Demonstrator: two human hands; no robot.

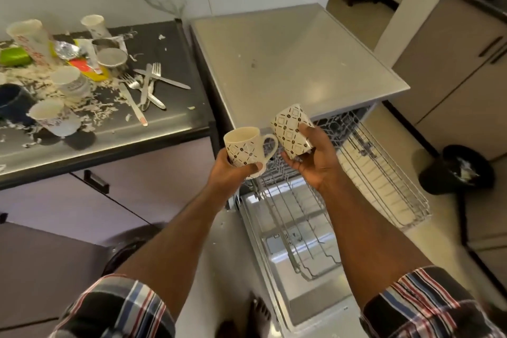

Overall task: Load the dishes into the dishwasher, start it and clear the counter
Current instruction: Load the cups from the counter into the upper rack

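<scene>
Cream mugs: two, w/ dark diamond pattern; both held over the open dishwasher (299, 63)
Left hand (233, 170): fingers curled round upright mug (242, 149); handle points right
Right hand (315, 156): grips tilted mug (290, 129), mouth turned away; above upper rack (384, 173)
Counter (170, 123): forks, knives (162, 79), paper cups, scraps
Floor: black bin (456, 170) at right

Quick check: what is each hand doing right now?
Left hand: grips a patterned mug, upright.
Right hand: grips a second patterned mug, tipped over.
</scene>
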